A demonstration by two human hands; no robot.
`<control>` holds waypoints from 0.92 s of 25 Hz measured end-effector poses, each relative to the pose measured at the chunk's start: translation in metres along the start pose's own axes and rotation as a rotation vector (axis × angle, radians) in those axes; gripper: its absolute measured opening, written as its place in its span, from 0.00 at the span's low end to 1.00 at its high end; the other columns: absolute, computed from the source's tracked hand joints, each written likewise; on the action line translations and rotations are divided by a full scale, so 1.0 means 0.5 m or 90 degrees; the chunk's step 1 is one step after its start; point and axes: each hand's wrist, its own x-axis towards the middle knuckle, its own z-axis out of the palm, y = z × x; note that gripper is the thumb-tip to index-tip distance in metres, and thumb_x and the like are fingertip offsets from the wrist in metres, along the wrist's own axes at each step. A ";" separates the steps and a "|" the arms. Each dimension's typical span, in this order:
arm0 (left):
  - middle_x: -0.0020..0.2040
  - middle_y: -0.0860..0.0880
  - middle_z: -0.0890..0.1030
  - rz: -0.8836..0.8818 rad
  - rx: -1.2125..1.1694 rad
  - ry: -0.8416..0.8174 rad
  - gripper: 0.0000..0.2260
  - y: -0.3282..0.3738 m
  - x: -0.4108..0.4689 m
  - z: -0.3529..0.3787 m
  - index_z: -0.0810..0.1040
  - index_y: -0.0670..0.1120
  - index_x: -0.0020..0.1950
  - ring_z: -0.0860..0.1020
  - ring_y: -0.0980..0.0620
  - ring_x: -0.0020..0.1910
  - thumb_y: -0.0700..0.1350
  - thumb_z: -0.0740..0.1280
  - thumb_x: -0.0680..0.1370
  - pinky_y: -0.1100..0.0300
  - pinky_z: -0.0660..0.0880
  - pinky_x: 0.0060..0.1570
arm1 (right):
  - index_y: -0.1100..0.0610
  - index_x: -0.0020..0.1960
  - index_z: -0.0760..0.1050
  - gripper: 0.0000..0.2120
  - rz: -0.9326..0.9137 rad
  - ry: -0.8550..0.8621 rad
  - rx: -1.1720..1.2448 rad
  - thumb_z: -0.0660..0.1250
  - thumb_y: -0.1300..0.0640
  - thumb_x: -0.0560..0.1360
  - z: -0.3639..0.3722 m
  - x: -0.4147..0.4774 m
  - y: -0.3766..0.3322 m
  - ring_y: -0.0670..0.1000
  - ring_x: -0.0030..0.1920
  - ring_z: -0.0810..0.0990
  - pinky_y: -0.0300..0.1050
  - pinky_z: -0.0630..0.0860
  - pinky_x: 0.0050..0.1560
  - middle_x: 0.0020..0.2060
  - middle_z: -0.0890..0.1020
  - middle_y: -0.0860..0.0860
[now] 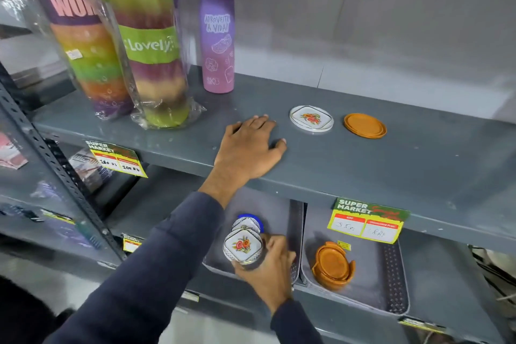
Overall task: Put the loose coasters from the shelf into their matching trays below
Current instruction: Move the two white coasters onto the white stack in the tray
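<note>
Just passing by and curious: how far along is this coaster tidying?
Partway. The right hand holds floral coasters over the left tray. One floral coaster and orange coasters remain on the shelf; the left hand rests nearby.

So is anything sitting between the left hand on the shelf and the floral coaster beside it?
Nothing visible. The left hand lies flat on the shelf, and only bare shelf separates its fingertips from the floral coaster. The orange coaster lies beyond it, further right, and the purple bottle stands well behind.
</note>
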 end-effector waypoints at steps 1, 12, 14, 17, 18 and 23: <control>0.79 0.53 0.62 0.000 -0.002 -0.001 0.25 -0.002 -0.001 0.002 0.65 0.53 0.75 0.58 0.55 0.78 0.59 0.55 0.79 0.52 0.52 0.74 | 0.48 0.51 0.60 0.39 0.014 -0.025 -0.015 0.78 0.34 0.52 0.019 0.016 0.002 0.52 0.46 0.72 0.56 0.74 0.51 0.45 0.69 0.43; 0.78 0.54 0.63 0.000 0.010 0.010 0.25 -0.002 0.000 -0.004 0.66 0.53 0.74 0.59 0.55 0.77 0.59 0.55 0.79 0.52 0.54 0.73 | 0.46 0.67 0.70 0.32 0.003 -0.164 -0.235 0.68 0.33 0.68 0.106 0.097 0.018 0.58 0.61 0.70 0.54 0.66 0.60 0.58 0.80 0.55; 0.78 0.54 0.63 0.000 0.012 0.008 0.25 -0.001 0.000 -0.004 0.66 0.53 0.74 0.59 0.56 0.77 0.59 0.55 0.79 0.52 0.54 0.73 | 0.47 0.64 0.74 0.28 -0.017 -0.178 -0.298 0.65 0.32 0.69 0.113 0.105 0.025 0.57 0.61 0.68 0.55 0.65 0.60 0.58 0.81 0.53; 0.78 0.54 0.63 0.000 0.013 0.005 0.25 -0.001 0.000 -0.002 0.66 0.53 0.75 0.59 0.56 0.77 0.60 0.55 0.79 0.52 0.54 0.73 | 0.50 0.57 0.80 0.28 -0.030 -0.167 -0.375 0.65 0.32 0.66 0.136 0.107 0.041 0.57 0.60 0.70 0.57 0.63 0.53 0.57 0.82 0.52; 0.78 0.54 0.63 0.000 0.014 0.005 0.26 0.000 -0.001 -0.002 0.66 0.53 0.75 0.59 0.56 0.77 0.60 0.55 0.79 0.52 0.54 0.73 | 0.50 0.55 0.81 0.28 -0.026 -0.160 -0.382 0.66 0.33 0.64 0.141 0.107 0.044 0.58 0.59 0.71 0.57 0.63 0.52 0.59 0.81 0.53; 0.79 0.54 0.62 0.000 0.014 -0.008 0.26 0.000 -0.001 -0.005 0.64 0.52 0.76 0.58 0.55 0.77 0.60 0.54 0.79 0.51 0.53 0.73 | 0.53 0.70 0.70 0.42 0.026 -0.209 -0.328 0.69 0.28 0.64 0.137 0.123 0.036 0.64 0.75 0.58 0.59 0.66 0.69 0.79 0.55 0.58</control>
